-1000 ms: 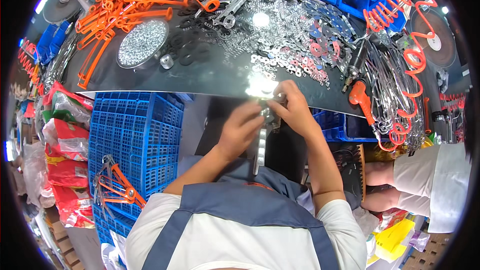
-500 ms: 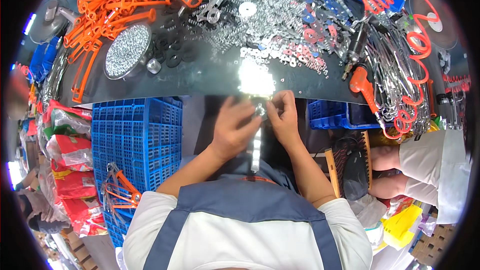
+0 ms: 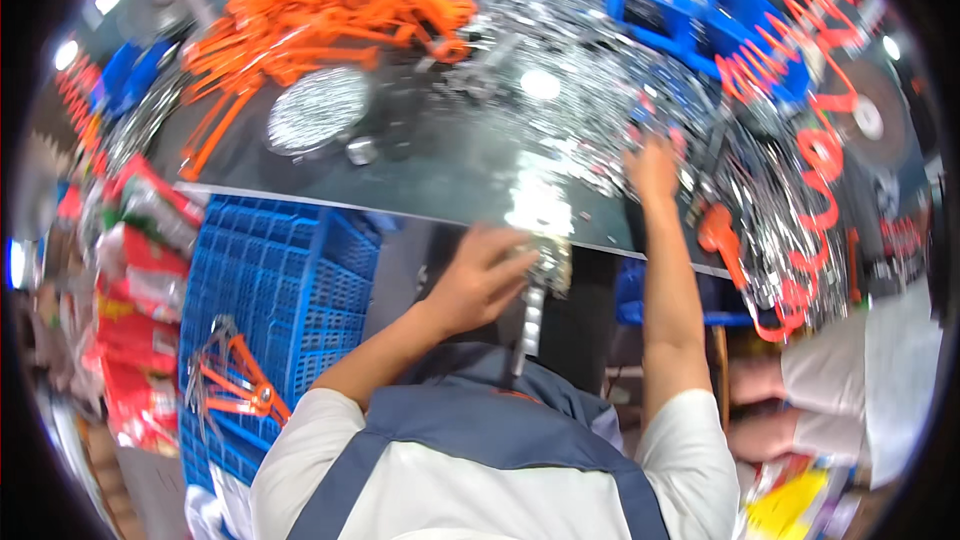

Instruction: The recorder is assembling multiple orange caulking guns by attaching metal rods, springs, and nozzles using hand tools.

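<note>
My left hand [image 3: 485,278] is at the bench's front edge, fingers apart. Its fingertips reach a shiny metal piece [image 3: 548,265]; motion blur hides whether they touch it. Below that piece a narrow silvery strip [image 3: 530,325] runs down toward my apron. With the arm stretched forward, my right hand [image 3: 652,168] is over the right side of a heap of small metal parts [image 3: 570,105]. Its fingers are smeared, and anything between them cannot be made out.
Orange handles [image 3: 330,0] are piled at the back left, beside a round dish of small silvery parts [image 3: 318,110]. Blue bins [image 3: 660,0] line the back. A red coiled hose [image 3: 820,150] and an orange-handled tool [image 3: 718,230] are at right. Blue crates [image 3: 250,280] stand left below.
My right hand has left the metal piece at the front edge and moved forward and right to the parts heap. My left hand stays beside the piece. The whole view has shifted and tilted.
</note>
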Demonstrator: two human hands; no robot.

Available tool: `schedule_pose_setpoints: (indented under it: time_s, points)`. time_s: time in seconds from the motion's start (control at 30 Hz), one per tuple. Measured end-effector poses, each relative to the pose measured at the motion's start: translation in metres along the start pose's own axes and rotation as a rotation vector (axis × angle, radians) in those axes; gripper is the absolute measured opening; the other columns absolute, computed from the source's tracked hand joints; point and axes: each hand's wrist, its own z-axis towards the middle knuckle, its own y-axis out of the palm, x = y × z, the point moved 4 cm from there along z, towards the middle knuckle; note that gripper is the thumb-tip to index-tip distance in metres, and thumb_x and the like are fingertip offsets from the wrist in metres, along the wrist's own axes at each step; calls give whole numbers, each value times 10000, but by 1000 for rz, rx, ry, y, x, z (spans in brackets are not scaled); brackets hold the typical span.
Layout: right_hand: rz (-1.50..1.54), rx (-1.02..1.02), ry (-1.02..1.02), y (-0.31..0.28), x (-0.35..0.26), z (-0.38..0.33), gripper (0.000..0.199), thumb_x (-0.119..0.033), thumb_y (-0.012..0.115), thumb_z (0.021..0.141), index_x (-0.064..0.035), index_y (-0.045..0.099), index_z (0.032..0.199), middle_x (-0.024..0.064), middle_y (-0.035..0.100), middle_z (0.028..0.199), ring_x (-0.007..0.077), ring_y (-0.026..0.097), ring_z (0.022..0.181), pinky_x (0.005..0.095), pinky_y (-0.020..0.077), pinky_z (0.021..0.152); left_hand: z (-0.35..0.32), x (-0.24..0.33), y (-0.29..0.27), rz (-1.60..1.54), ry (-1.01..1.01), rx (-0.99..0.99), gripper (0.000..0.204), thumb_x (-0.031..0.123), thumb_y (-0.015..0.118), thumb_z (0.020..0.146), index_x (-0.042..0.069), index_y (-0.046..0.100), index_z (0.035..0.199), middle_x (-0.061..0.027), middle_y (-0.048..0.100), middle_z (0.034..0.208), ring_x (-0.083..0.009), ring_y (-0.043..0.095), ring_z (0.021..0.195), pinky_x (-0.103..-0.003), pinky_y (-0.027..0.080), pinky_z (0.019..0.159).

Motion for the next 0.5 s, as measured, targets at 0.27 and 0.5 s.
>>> schedule_pose_setpoints:
  time_s: [0.27, 0.5]
  points:
    - [26, 126, -240, -3, 22, -38, 250, -160, 588, 780, -33, 600, 994, 169, 567, 1050, 352, 518, 995, 424, 429, 856, -59, -120, -193, 663, -229, 493, 126, -15, 571, 767, 5, 639, 871, -162, 646, 873, -332, 614, 854, -401, 486, 804]
    - [98, 277, -150, -4, 27, -55, 209, -128, 564, 886, 17, 621, 1025, 175, 596, 997, 335, 564, 940, 386, 440, 842, -106, -325, -370, 1385, -1004, 94, 713, 266, 668, 783, 139, 323, 1394, -144, 402, 1356, -320, 306, 1320, -559, 289, 1032]
